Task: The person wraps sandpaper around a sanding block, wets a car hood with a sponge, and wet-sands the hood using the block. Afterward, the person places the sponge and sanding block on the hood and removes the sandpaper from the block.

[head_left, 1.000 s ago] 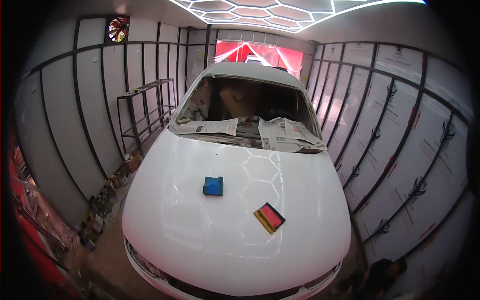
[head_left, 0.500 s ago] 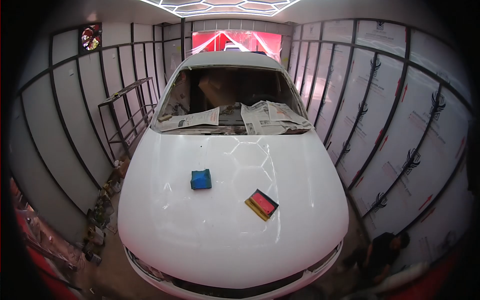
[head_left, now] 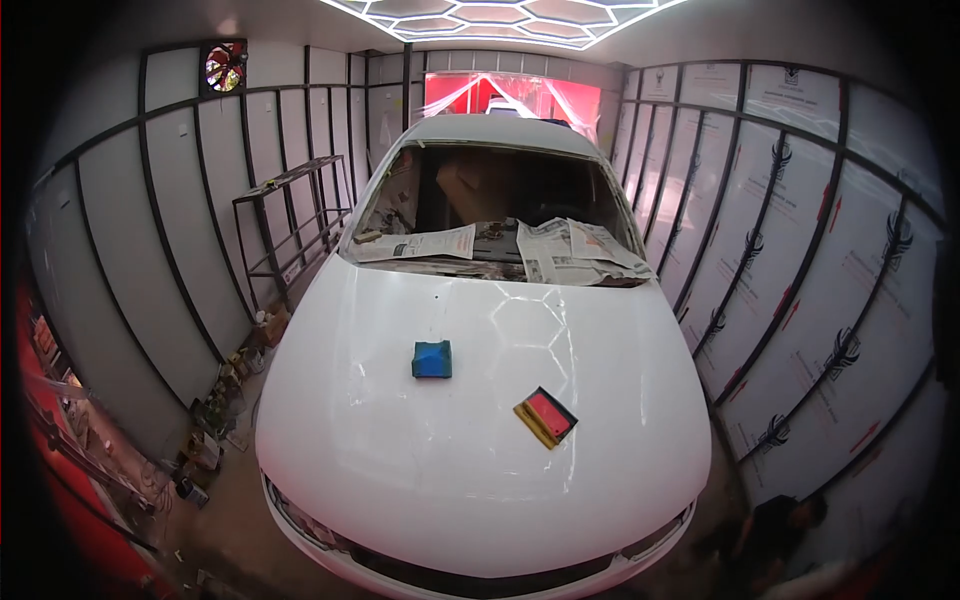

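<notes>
The ceiling light point(head_left: 520, 22) is cut off by the top edge, and a crouching person point(head_left: 775, 535) blurs into shadow.

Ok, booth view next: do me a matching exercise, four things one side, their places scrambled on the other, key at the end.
Things
1. Blue block
2. Red piece with a yellow edge
3. Newspaper sheets
4. Fan

Places
A. Across the bottom of the windshield opening
B. On the hood, nearer the car's front end
C. High on the left wall
D. On the hood, nearer the windshield opening

Pairs: 1-D, 2-B, 3-A, 4-C
</notes>
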{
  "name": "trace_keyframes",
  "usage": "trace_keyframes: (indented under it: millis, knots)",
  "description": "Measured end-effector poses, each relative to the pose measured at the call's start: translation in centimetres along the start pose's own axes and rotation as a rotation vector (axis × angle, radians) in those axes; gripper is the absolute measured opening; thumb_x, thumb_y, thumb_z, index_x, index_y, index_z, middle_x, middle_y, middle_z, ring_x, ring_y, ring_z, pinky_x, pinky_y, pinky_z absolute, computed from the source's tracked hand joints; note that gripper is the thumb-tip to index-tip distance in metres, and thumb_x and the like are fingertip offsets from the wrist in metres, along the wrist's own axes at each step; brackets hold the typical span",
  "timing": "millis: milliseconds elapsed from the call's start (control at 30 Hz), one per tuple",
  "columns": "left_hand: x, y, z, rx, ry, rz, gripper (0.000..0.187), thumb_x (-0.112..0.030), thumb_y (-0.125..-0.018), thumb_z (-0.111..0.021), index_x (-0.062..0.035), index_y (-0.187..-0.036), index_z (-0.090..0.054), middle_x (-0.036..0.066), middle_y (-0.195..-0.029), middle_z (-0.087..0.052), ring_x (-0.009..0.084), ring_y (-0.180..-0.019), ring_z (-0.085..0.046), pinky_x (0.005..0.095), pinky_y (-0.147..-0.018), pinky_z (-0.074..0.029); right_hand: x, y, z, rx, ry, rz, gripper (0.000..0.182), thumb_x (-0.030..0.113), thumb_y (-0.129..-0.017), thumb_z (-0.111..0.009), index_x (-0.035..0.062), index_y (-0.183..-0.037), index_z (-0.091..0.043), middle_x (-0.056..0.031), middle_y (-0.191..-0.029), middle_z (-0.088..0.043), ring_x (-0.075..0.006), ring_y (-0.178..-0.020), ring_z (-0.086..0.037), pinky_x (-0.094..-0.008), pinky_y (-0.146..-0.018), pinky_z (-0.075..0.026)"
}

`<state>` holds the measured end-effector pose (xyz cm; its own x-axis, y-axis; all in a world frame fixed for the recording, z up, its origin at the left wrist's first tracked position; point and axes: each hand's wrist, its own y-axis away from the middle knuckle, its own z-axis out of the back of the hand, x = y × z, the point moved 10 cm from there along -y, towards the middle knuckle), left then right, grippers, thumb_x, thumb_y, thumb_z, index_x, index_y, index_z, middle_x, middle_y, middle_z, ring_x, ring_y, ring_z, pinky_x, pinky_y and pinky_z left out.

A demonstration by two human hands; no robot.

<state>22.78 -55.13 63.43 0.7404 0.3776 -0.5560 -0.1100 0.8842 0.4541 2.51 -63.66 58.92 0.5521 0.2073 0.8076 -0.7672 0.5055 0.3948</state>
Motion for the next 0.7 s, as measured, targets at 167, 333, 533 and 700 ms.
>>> trace_keyframes:
  millis: [167,333,533,700]
  knots:
    - [-0.2,-0.4,-0.3,-0.012,-0.011,-0.022,0.037,-0.035,-0.100,-0.065,-0.0013,-0.108,-0.078,0.026,-0.107,-0.076,0.0441,-0.102,-0.073,0.0555,-0.090,-0.055,3.9,-0.1,4.1,-0.007,-0.129,0.029,0.041,0.038,-0.108,-0.070,0.0038,-0.086,-0.068,0.0067,-0.075,-0.059,-0.0112,-0.069,-0.050,-0.0394,-0.061,-0.043]
    - [-0.5,-0.5,-0.8,-0.015,-0.027,-0.053,0.035,-0.033,-0.099,-0.065,-0.0013,-0.107,-0.078,0.027,-0.105,-0.076,0.0447,-0.101,-0.073,0.0560,-0.090,-0.055,7.6,1.9,6.8,0.013,-0.300,0.077,0.037,0.041,-0.107,-0.072,0.0053,-0.095,-0.070,0.0074,-0.079,-0.059,-0.0089,-0.070,-0.049,-0.0352,-0.061,-0.040]
    - [-0.8,-0.3,-1.4,-0.021,-0.039,-0.088,0.034,-0.031,-0.098,-0.065,-0.0012,-0.104,-0.079,0.027,-0.104,-0.076,0.0455,-0.100,-0.073,0.0567,-0.089,-0.055,10.1,3.8,8.1,0.024,-0.617,0.126,0.037,0.044,-0.105,-0.075,0.0072,-0.106,-0.072,0.0082,-0.083,-0.059,-0.0062,-0.071,-0.047,-0.0303,-0.062,-0.038]
    - [-1.1,-0.1,-1.9,-0.036,-0.042,-0.111,0.032,-0.029,-0.098,-0.065,-0.0012,-0.103,-0.079,0.027,-0.103,-0.076,0.0461,-0.099,-0.073,0.0573,-0.089,-0.055,12.8,5.7,9.6,0.024,-1.022,0.187,0.040,0.047,-0.104,-0.078,0.0088,-0.115,-0.074,0.0089,-0.086,-0.059,-0.0040,-0.072,-0.046,-0.0261,-0.062,-0.036]
